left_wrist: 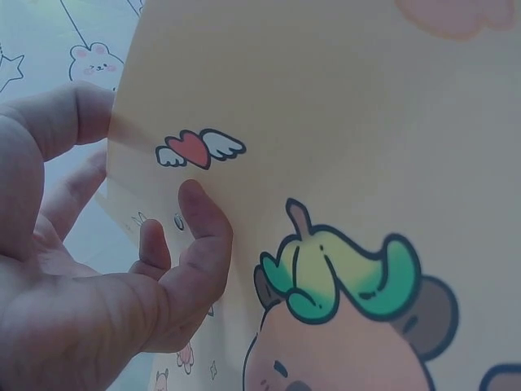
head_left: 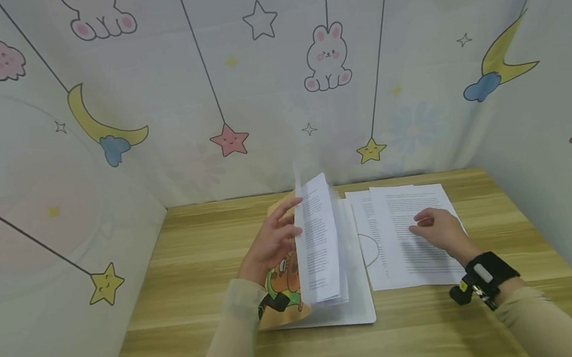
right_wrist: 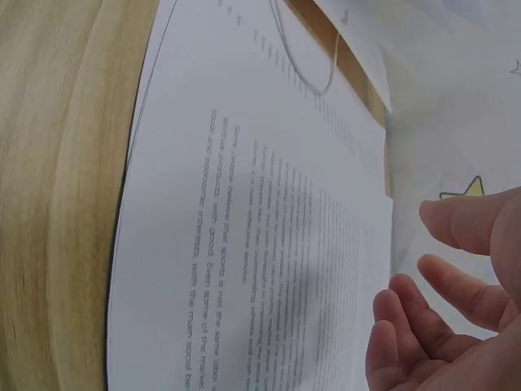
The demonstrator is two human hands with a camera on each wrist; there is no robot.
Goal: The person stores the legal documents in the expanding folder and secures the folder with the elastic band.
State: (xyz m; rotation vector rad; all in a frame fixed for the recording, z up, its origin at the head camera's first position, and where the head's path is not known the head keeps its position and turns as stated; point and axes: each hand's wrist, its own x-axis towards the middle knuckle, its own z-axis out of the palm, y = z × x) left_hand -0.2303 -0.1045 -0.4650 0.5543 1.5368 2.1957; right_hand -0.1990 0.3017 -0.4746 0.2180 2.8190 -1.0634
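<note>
A clear-pocket folder [head_left: 360, 310] lies open, its cartoon-printed cover [left_wrist: 326, 106] lifted at the left. Printed sheets [head_left: 319, 245] in clear pockets stand up beside that cover. At the cover's upper edge my left hand [head_left: 271, 241] holds on, with some fingers passing behind the edge and others in front, as the left wrist view shows. Loose printed pages [head_left: 405, 270] lie flat and overlapping to the folder's right. Over them hovers my right hand [head_left: 443, 232], its fingers loosely bent and nothing between them.
Wood-grain table [head_left: 174, 306] extends around the folder and pages. Behind it rises a pale curtain [head_left: 266, 87] with cartoon rabbits, stars and moons, and similar cloth stands on both sides. A thin curved line [head_left: 374, 245] crosses the pages next to the folder.
</note>
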